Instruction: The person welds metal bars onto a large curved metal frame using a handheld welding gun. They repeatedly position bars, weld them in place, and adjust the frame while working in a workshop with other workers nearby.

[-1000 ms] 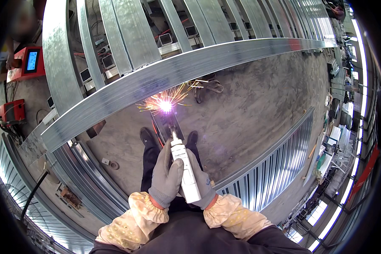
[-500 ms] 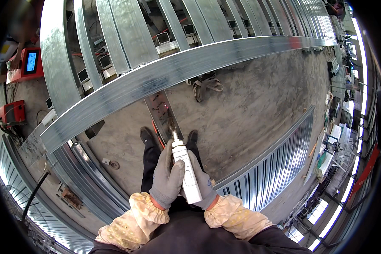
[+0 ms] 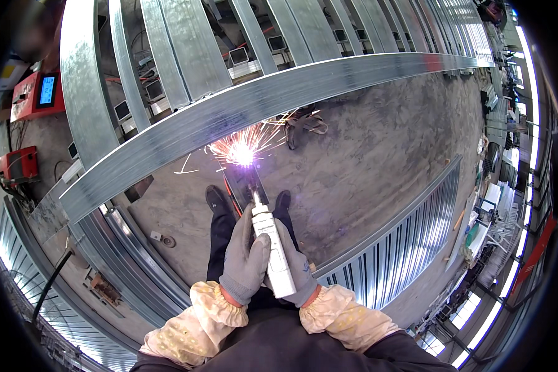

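Both my hands, in grey gloves, grip a white handheld welding torch (image 3: pixel 271 251) in front of my body. My left hand (image 3: pixel 242 259) wraps its left side with the thumb over the casing. Behind its right side curls my right hand (image 3: pixel 301 273), whose fingers are partly hidden by the torch. The torch's metal nozzle points away from me at a narrow metal plate (image 3: pixel 254 186). A bright violet-white glare with orange sparks bursts at the plate's far end and hides the spot beneath. Pale patterned sleeve covers gather at both wrists.
A galvanized steel frame of parallel bars (image 3: pixel 273 90) spans the far side. Red machines (image 3: pixel 38 96) stand at the left. Stacked steel channels (image 3: pixel 136 254) lie at lower left, and a ribbed metal panel (image 3: pixel 394 229) at right. Straps (image 3: pixel 307 127) lie on the concrete.
A small red dot on the plate has given way to bright glare and flying sparks. My hands and the torch have stayed in place.
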Demonstrator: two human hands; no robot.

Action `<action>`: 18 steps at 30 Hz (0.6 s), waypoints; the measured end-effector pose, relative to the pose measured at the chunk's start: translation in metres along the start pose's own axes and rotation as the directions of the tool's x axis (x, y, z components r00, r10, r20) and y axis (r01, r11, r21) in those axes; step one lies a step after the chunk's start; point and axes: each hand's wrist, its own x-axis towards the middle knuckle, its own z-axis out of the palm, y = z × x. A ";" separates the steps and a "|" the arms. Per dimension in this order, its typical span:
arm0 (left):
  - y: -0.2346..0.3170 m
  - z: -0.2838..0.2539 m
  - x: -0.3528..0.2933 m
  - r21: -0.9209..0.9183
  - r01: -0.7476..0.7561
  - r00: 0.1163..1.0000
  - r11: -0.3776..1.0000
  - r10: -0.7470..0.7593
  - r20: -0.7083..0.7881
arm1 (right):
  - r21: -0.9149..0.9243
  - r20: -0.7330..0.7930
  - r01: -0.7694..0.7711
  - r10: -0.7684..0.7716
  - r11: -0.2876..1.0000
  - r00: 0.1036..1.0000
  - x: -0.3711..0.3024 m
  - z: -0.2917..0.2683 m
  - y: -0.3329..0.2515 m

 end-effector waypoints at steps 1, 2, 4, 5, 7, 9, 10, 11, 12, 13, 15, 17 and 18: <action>0.001 0.001 0.000 0.008 -0.006 1.000 1.000 0.006 0.000 | 0.012 -0.005 -0.006 0.006 1.000 1.000 -0.001 0.000 0.000; 0.000 0.002 0.000 0.010 -0.001 1.000 1.000 0.001 0.002 | 0.024 -0.011 -0.012 0.012 1.000 1.000 -0.002 -0.001 0.000; -0.002 0.003 -0.001 0.013 0.001 1.000 1.000 -0.001 -0.007 | 0.052 0.010 -0.044 0.044 0.998 0.999 -0.003 -0.004 -0.001; 0.006 0.008 -0.003 -0.079 0.004 1.000 0.997 -0.006 -0.024 | 0.067 0.033 -0.072 0.070 0.995 0.997 0.000 -0.007 -0.010; 0.013 0.016 -0.008 0.031 -0.051 0.999 0.998 0.051 0.011 | 0.144 -0.032 -0.042 0.047 0.989 0.998 -0.007 -0.017 -0.031; 0.030 0.028 -0.016 0.085 -0.147 0.987 0.986 0.139 0.084 | 0.115 -0.101 0.046 -0.034 0.992 0.994 -0.014 -0.031 -0.047; 0.027 0.031 -0.021 0.172 -0.234 0.970 0.957 0.219 0.103 | 0.065 -0.145 0.090 -0.080 0.994 0.986 -0.020 -0.040 -0.055; 0.026 0.038 -0.026 0.254 -0.318 0.948 0.914 0.297 0.115 | 0.012 -0.176 0.133 -0.129 0.991 0.976 -0.024 -0.048 -0.062; 0.028 0.046 -0.032 0.133 -0.286 0.954 0.949 0.269 0.136 | -0.082 -0.174 0.183 -0.195 0.980 0.965 -0.031 -0.060 -0.057; 0.030 0.055 -0.038 0.007 -0.247 0.955 0.969 0.242 0.170 | -0.180 -0.172 0.230 -0.261 0.957 0.950 -0.037 -0.071 -0.052; 0.039 0.072 -0.051 0.010 -0.276 0.951 0.961 0.272 0.147 | -0.236 -0.136 0.249 -0.286 0.939 0.949 -0.049 -0.100 -0.044; 0.035 0.089 -0.052 0.053 -0.296 0.940 0.954 0.281 0.194 | 0.068 -0.116 0.217 -0.208 0.974 0.971 -0.056 -0.142 -0.083; 0.034 0.101 -0.055 -0.025 -0.257 0.942 0.966 0.256 0.218 | 0.288 -0.048 0.223 -0.218 0.931 0.975 -0.059 -0.160 -0.090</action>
